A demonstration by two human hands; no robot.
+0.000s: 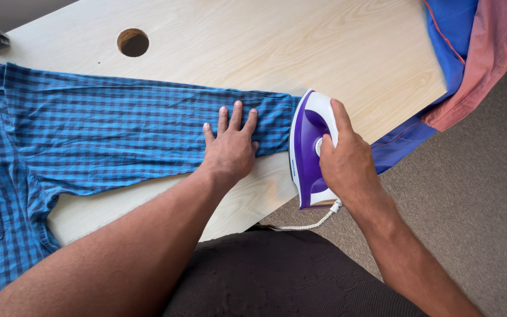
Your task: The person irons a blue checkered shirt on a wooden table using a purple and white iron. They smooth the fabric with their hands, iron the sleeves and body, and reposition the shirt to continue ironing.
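Ironing the checked shirt sleeve (136, 126)

Left hand (230, 149) flat, fingers spread, pinning the cuff – right hand (347, 164) wrapped round the purple iron (307, 147) just past the cuff; creases still visible along the sleeve.

Left hand (230, 149) flat on checked sleeve (136, 132); right hand (347, 164) gripping purple iron (307, 147) (at cuff).

Two bare forearms, no sleeves or jewellery visible; dark brown, perhaps textured, garment (277, 276) below.
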